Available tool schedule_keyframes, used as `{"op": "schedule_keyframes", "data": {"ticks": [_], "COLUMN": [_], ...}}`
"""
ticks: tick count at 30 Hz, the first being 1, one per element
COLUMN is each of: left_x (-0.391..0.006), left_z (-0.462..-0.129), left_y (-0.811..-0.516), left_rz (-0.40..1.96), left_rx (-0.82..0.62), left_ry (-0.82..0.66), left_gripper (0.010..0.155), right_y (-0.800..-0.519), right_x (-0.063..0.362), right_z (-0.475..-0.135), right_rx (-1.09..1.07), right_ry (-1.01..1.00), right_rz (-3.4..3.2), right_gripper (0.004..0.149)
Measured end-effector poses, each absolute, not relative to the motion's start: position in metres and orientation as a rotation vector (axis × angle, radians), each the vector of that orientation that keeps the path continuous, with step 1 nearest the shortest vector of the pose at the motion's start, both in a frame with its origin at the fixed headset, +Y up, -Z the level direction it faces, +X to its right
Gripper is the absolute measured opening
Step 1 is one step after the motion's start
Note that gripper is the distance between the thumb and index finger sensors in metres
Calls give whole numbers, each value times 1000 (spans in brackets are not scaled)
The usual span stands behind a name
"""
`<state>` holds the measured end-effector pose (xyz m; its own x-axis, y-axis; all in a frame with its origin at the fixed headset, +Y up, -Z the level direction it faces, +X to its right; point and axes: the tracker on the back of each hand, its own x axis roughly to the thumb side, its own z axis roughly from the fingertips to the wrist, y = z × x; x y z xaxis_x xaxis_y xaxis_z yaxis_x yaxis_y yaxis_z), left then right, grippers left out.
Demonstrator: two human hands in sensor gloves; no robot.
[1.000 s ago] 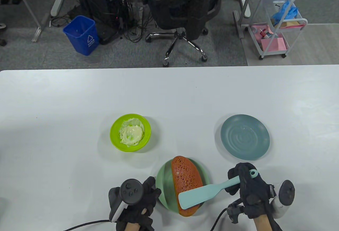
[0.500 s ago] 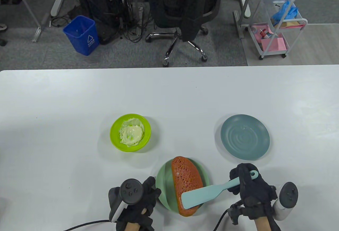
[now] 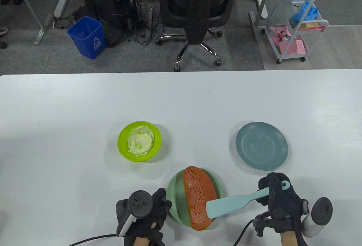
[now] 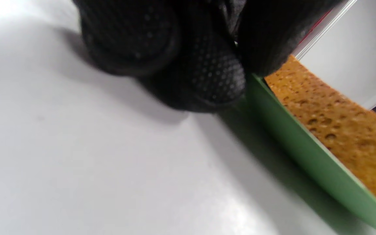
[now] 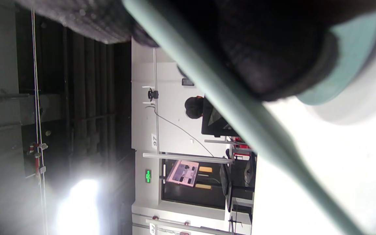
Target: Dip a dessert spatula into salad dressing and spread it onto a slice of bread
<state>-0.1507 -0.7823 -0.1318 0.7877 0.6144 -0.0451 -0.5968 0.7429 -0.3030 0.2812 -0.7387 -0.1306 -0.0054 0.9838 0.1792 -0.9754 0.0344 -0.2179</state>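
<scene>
A big white table [image 3: 70,110] fills the room's near side, and both hands come in at its front edge.

Nearest on the left, the left hand [image 3: 147,215] in its black glove rests on the table. Its fingers [image 4: 214,78] touch the rim of a green plate [image 3: 174,198]. In the left wrist view they are curled down against that rim, but I cannot tell if they grip it or only press on it.

On the green plate lies the bread slice [image 3: 198,198], brown-orange and full of small holes. It reaches past the plate's near rim.

Nearest on the right, the right hand [image 3: 278,200] has its fingers wrapped tight around the handle of the light blue spatula [image 3: 234,202]. The flat end of the spatula points left and sits over the right edge of the bread. I cannot tell if it touches the bread.

Farther back on the left stands a bright green bowl [image 3: 122,141] with creamy dressing [image 3: 140,143] in it, well apart from the spatula. Farther back on the right, just beyond the right hand, is a blue-grey plate [image 3: 261,145].

Behind the table, on the grey floor, are a black chair [image 3: 195,11], a blue bin [image 3: 86,37] and a white cart [image 3: 297,28].
</scene>
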Motion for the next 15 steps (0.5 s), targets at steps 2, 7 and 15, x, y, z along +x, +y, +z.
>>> {"op": "schedule_keyframes", "data": {"ticks": [2, 7, 15], "left_x": [-151, -151, -151], "left_z": [-132, -132, -132], "left_y": [-782, -782, -782], "left_rz": [664, 666, 664], "left_rx": [-312, -315, -313], "left_ry": [-59, -58, -59], "left_gripper": [60, 60, 61], "right_y": [-739, -742, -745], "right_x": [285, 292, 290], "right_z": [-131, -132, -131], "right_rx": [-49, -84, -111], "right_ry": [-318, -325, -335], "right_rz": [1541, 1537, 1543], "right_gripper": [35, 35, 36]}}
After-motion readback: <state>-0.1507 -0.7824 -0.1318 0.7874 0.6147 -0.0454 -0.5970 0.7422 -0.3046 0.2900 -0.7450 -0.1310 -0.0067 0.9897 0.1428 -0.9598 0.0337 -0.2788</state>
